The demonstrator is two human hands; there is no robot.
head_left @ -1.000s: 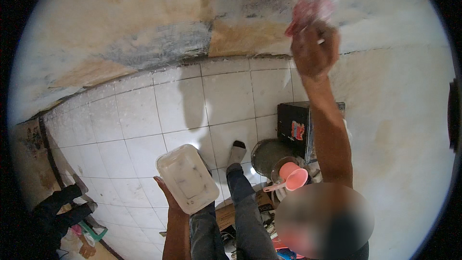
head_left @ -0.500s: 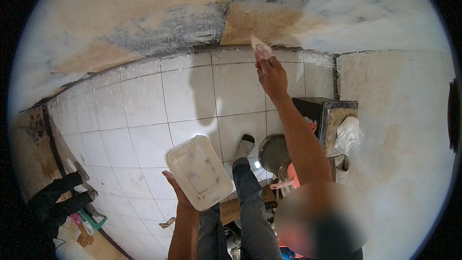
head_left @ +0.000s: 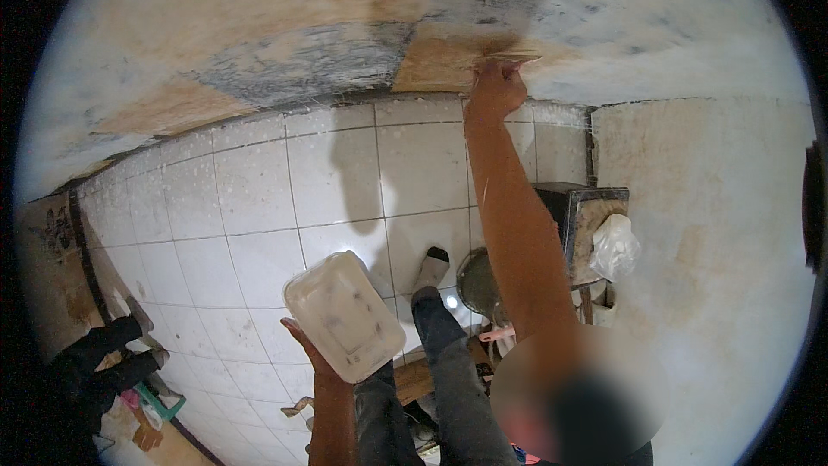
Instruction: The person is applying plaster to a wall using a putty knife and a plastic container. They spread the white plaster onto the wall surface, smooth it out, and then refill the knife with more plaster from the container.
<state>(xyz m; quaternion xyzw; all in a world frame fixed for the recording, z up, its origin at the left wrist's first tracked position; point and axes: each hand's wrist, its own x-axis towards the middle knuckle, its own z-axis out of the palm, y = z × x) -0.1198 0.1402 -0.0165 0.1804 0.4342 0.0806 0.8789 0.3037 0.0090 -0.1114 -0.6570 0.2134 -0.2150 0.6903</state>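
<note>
My left hand (head_left: 304, 341) supports a pale rectangular plastic tub (head_left: 345, 318) from its left side and below, in front of my legs. Whitish stuff smears the tub's inside. With my arm stretched far forward, my right hand (head_left: 498, 93) grips a thin, flat, light-coloured scraper (head_left: 528, 59). Its edge lies against the lower part of the wall (head_left: 328, 56), over a brownish patch beside grey, streaked ones. My fingers hide most of the scraper.
White floor tiles (head_left: 250, 259) carry pale spatters. At right stand a dark box-like cabinet (head_left: 595, 233) with a clear plastic bag (head_left: 615, 248) and a dark round basin (head_left: 479, 280). Another person's dark-trousered legs (head_left: 108, 349) and a green stool (head_left: 162, 399) are at lower left.
My right hand has moved forward from above the floor's edge to the wall, bringing the scraper flat against it. The tub has shifted slightly left and down in the picture.
</note>
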